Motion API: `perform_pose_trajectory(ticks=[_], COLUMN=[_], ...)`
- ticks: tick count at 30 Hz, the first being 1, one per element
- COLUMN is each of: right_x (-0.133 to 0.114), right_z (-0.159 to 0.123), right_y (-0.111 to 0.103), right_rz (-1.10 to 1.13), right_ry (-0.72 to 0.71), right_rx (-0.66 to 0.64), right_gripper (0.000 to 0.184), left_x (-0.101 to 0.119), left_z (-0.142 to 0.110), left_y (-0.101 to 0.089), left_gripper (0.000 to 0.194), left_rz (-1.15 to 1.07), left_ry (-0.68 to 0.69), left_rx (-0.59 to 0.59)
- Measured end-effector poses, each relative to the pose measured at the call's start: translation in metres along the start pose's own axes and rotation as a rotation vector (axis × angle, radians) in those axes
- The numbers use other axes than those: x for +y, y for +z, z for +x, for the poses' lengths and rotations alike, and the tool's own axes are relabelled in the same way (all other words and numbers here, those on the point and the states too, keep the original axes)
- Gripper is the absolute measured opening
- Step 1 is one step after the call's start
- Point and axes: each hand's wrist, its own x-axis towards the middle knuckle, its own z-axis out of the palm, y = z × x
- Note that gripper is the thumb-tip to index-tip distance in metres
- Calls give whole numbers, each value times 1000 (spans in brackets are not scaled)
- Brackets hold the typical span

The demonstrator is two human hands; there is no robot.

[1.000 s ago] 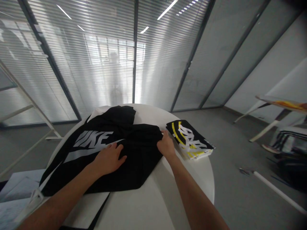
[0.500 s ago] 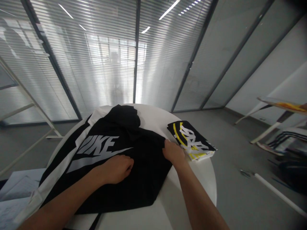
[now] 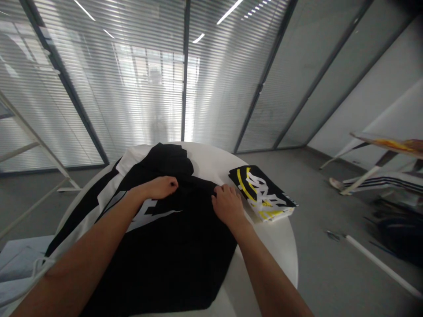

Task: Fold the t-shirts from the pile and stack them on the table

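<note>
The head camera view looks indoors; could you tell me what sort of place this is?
Probably an office: glass partition walls with blinds, ceiling strip lights, and a round white table.

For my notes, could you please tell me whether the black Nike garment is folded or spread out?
Spread out: the black garment lies flat across the round table, left hand and right hand on it.

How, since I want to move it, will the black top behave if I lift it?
The black top will probably be floppy: it lies in soft creases where the left hand and right hand rest on it. It looks like light cloth, so it would likely sag and trail from wherever it is lifted rather than keep its shape.
</note>
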Motion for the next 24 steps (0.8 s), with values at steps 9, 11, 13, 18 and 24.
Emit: perform_pose_trajectory(ticks=[9,11,13,18,24], right_x=[-23,-26,-31,-50,-57], right_z=[-1,3,9,39,96], right_y=[25,23,19,11,5], right_rz=[80,90,94,114,451], right_ry=[-275,-278,-288,-322,-350], right_rx=[-51,-58,-82,-269,-676], right_gripper=[25,28,30,37,64], left_x=[-64,-64,-64,-66,-66], left_z=[39,38,38,39,38], left_y=[44,49,49,47,49], left_gripper=[38,38,39,42,45], left_rz=[356,362,353,342,322], left_ry=[-303,-271,-262,-276,-274], left_rx=[577,590,597,600,603])
